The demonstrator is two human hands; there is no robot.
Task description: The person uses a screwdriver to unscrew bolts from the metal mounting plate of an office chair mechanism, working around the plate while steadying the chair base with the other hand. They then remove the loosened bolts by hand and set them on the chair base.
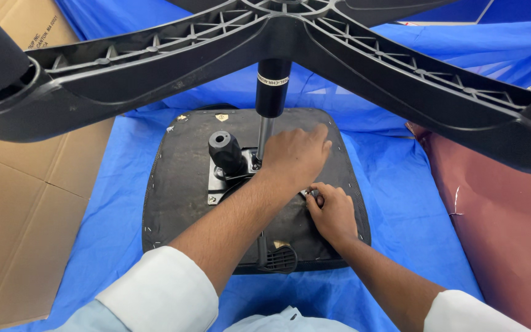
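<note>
- Two bare hands work on the underside of an upturned office chair seat [179,184], which lies flat on a blue sheet [112,203] with its black fabric bottom facing up.
- Left hand [293,157] rests palm-down over the metal mounting plate [219,184] at the seat's centre, fingers spread loosely and closed on nothing; it lies just beside the base of the gas lift column [270,104].
- Right hand [332,212] sits lower and to the right, its fingertips pinched narrowly around a small metal part [312,194] at the plate's right edge, likely a bolt or a short tool, though it is too small to tell which.
- Key relation: the small part lies directly under the right hand's grip, just right of and nearer the person than the left hand, so the right hand is the nearer one. Its long axis cannot be read, since the fingers hide it.
- Running upright out of the plate, the gas lift column carries the black five-star base [401,67], whose ribbed arms spread across the top of the view above both hands.
- One black tension knob [224,149] stands tilted on the plate, left of the column and apart from the left hand.
- Flattened cardboard [26,203] lies to the left of the sheet, and a reddish-brown covering [505,221] to the right.
</note>
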